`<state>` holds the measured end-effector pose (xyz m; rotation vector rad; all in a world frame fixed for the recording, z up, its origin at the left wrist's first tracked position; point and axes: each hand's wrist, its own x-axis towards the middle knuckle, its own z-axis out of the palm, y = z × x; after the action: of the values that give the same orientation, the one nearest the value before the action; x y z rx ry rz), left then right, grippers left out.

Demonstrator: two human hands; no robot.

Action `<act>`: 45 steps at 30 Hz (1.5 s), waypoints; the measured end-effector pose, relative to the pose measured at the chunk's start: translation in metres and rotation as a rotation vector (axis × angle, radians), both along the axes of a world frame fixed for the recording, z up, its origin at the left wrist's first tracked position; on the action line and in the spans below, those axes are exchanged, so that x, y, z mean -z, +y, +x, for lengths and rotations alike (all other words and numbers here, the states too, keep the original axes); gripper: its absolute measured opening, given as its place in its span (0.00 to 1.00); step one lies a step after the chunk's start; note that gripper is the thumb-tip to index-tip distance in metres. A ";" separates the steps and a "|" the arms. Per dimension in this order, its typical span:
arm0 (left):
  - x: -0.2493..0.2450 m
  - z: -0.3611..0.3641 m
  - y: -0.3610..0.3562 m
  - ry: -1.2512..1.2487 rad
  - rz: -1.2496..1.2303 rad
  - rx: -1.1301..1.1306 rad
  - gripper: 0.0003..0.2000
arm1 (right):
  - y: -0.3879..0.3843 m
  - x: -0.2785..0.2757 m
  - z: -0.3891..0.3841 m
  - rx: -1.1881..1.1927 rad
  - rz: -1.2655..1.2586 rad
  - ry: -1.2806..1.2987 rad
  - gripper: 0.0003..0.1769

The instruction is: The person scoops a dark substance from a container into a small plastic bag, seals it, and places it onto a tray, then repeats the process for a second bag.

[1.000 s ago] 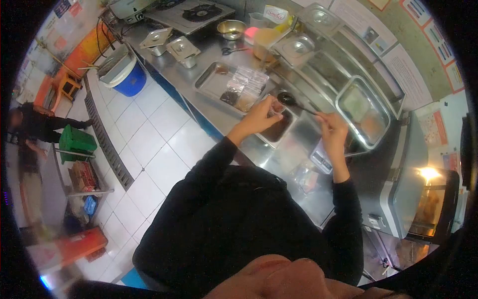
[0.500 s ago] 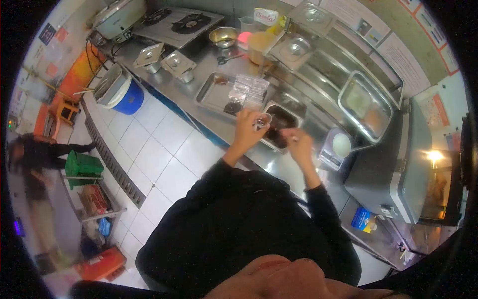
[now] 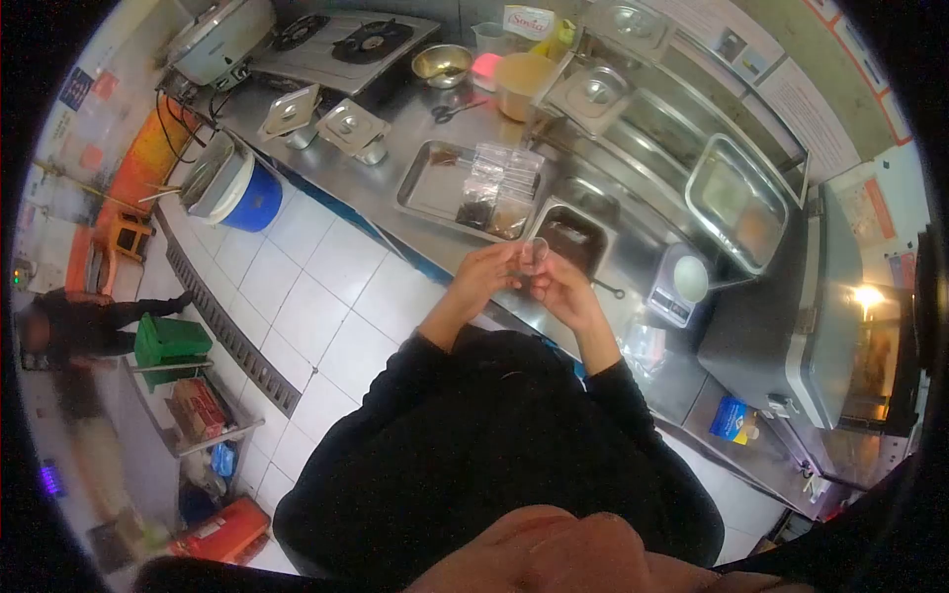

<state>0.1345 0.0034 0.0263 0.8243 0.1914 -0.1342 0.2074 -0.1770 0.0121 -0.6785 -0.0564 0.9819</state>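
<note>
Between my left hand (image 3: 482,282) and my right hand (image 3: 568,294), a small clear plastic bag (image 3: 535,256) is held upright by the fingers of both. Its contents are too small to make out. Just beyond the hands sits a steel pan (image 3: 603,229) with dark brown sauce (image 3: 568,240). A ladle or spoon handle (image 3: 610,289) pokes out past the pan's near right corner. Left of the pan, a steel tray (image 3: 420,188) carries several flat clear packets (image 3: 486,188), some with dark contents.
To the right are a scale (image 3: 671,301) with a white round item on it and a grey chest (image 3: 766,326). Scissors (image 3: 457,111), a metal bowl (image 3: 442,65) and lidded steel containers (image 3: 353,128) stand farther back. A person (image 3: 74,321) is at far left.
My right hand has left the sauce pan and come to the bag beside my left hand. The handle now rests at the pan. My head view has shifted slightly.
</note>
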 end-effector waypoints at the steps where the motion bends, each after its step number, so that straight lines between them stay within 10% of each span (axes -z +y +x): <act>1: 0.001 -0.002 0.004 0.023 -0.122 -0.003 0.18 | 0.001 -0.005 -0.002 0.008 -0.018 -0.013 0.10; 10: 0.004 -0.015 0.012 -0.081 -0.146 -0.129 0.17 | 0.034 -0.015 -0.013 0.050 -0.149 -0.082 0.07; 13: -0.001 -0.022 0.013 -0.075 0.659 -0.308 0.15 | 0.038 -0.020 -0.022 0.156 -0.952 -1.141 0.07; 16: -0.013 -0.023 0.012 -0.208 1.091 -0.448 0.15 | 0.043 -0.013 -0.028 0.157 -0.911 -1.308 0.11; 19: -0.029 -0.024 0.033 -0.089 0.805 -0.432 0.14 | 0.029 -0.017 -0.017 0.061 -0.503 -0.923 0.17; 24: -0.049 -0.036 0.056 0.005 0.750 -0.434 0.14 | -0.054 0.106 -0.045 -0.762 -0.666 -0.471 0.30; 26: -0.053 -0.041 0.057 0.017 0.707 -0.431 0.15 | -0.071 0.091 -0.048 -0.733 -0.535 -0.068 0.30; 29: -0.056 -0.045 0.055 0.015 0.658 -0.420 0.15 | -0.092 0.145 -0.023 -0.972 -0.654 -0.958 0.30; 31: -0.057 -0.045 0.050 0.027 0.667 -0.399 0.15 | -0.051 0.092 -0.027 -0.767 -0.912 -1.001 0.28; 35: -0.060 -0.043 0.033 -0.037 0.687 -0.365 0.14 | 0.031 -0.032 -0.053 0.269 -0.609 -1.184 0.20; 45: -0.065 -0.038 0.038 -0.734 1.747 -0.530 0.04 | 0.050 -0.049 -0.039 0.073 -0.497 -1.162 0.09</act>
<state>0.0961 0.0417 0.0915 2.4298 -0.2543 0.9816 0.1681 -0.1275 0.0609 -1.6304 -0.8181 0.4119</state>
